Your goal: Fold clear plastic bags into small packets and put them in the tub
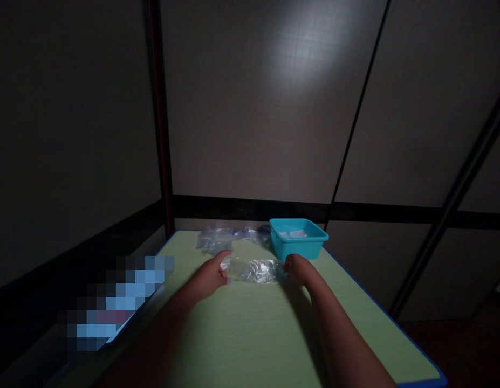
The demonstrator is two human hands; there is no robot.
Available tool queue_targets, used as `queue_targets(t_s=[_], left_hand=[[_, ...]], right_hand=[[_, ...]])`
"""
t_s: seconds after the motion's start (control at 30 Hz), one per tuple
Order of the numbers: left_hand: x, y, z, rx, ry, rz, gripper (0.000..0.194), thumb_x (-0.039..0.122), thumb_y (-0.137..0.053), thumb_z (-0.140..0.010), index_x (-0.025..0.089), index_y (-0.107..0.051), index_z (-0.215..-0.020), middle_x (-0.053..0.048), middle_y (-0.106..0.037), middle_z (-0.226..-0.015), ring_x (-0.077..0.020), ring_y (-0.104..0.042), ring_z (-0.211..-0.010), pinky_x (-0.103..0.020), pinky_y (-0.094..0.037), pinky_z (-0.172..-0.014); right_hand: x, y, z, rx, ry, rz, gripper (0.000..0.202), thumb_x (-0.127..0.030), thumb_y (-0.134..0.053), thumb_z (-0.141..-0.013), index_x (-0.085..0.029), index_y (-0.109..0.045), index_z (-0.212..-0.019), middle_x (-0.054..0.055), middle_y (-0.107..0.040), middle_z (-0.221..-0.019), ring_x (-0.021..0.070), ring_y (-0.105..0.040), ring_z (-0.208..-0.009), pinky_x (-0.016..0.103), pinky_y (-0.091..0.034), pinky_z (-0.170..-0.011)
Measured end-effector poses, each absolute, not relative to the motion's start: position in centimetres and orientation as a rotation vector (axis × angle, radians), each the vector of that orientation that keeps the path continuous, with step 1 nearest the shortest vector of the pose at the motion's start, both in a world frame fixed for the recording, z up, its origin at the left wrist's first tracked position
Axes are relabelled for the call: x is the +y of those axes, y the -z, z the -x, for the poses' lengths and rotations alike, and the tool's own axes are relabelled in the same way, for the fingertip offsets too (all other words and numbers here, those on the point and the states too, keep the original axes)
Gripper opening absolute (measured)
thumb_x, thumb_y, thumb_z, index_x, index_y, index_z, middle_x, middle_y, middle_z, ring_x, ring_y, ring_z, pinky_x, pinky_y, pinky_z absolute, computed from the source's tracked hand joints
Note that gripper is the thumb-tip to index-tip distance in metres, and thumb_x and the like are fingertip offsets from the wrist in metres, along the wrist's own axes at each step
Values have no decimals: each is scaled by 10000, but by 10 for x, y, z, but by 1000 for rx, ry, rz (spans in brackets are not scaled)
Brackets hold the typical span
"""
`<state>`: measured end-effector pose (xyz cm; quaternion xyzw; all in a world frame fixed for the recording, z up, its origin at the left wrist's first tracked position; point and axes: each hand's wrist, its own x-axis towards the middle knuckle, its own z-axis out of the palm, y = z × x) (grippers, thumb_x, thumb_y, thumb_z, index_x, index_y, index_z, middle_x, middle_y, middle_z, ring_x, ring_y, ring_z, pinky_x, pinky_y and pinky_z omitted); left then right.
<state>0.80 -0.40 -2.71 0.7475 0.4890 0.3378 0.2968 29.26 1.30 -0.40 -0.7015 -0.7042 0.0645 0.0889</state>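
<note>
A clear, crinkled plastic bag (260, 271) stretches between my two hands, just above or on the green tabletop. My left hand (212, 276) grips its left end, thumb on the upper side and fingers curled below. At the other end, my right hand (299, 269) is closed on the bag's edge, the fingertips partly hidden. Just behind my right hand stands a turquoise plastic basin (300, 245) with some whitish pieces (294, 234) in it; I cannot make out what they are.
More clear plastic bags (215, 238) lie at the table's far edge, left of the basin. A pixelated, bright-screened object (128, 302) sits along the left side. The green table (241, 334) has a blue rim, and dark panelled walls (250, 108) stand behind and to the left.
</note>
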Motion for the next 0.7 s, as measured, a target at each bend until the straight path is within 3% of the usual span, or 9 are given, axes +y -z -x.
queue_targets(t_s=[0.27,0.5,0.7], left_hand=[[0,28,-1,1257,-918,-1867,758,146,-605,-626,141,-283,-1312,48,-549,-671,-137,-552,-649,-237,-413,-614],[4,32,2,1298,-934,-1865,761,166,-618,-616,131,-303,-1308,43,-553,-672,-142,-554,-648,-238,-406,-607],[6,37,5,1252,-865,-1889,733,116,-592,-610,125,-332,-1295,43,-546,-667,-128,-535,-619,-225,-398,-582]], right_hand=[[16,10,-294,-2083,-200,2147,212,-185,-491,-739,-141,-647,-875,112,-652,-888,171,-589,-759,221,-347,-576],[23,14,-298,-2048,-194,2186,307,-308,-444,-804,-119,-636,-951,144,-646,-961,201,-602,-829,237,-380,-608],[27,18,-301,-1997,-190,2239,301,-229,-421,-807,-95,-643,-961,170,-645,-979,232,-613,-854,262,-420,-653]])
